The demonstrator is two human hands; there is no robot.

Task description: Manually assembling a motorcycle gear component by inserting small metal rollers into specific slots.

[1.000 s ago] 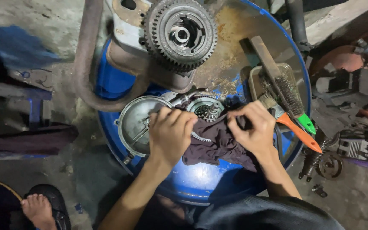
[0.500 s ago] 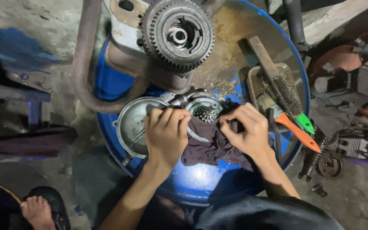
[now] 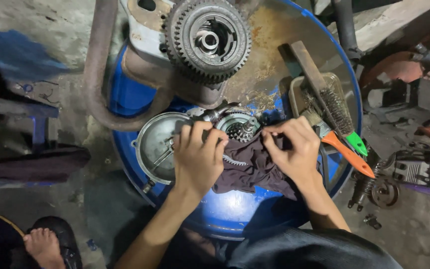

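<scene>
On top of a blue drum [image 3: 235, 214] lies a small toothed metal part [image 3: 241, 130], half wrapped in a dark brown rag [image 3: 247, 172]. My left hand [image 3: 197, 157] presses down on the part and the rag's left side, fingers curled over it. My right hand [image 3: 294, 149] pinches the rag's upper right edge next to the part. Under my left hand sits a round grey metal cover [image 3: 158, 147].
A large gear assembly [image 3: 207, 40] on a rusty curved pipe [image 3: 100, 74] stands at the back of the drum. A wire brush [image 3: 327, 94] and an orange-handled brush [image 3: 347, 154] lie to the right. Engine parts [image 3: 404, 169] litter the floor at right. A bare foot [image 3: 43, 244] shows bottom left.
My right hand has slid left and up along the rag toward the toothed part. My left hand stays pressed on it, fingers shifted slightly.
</scene>
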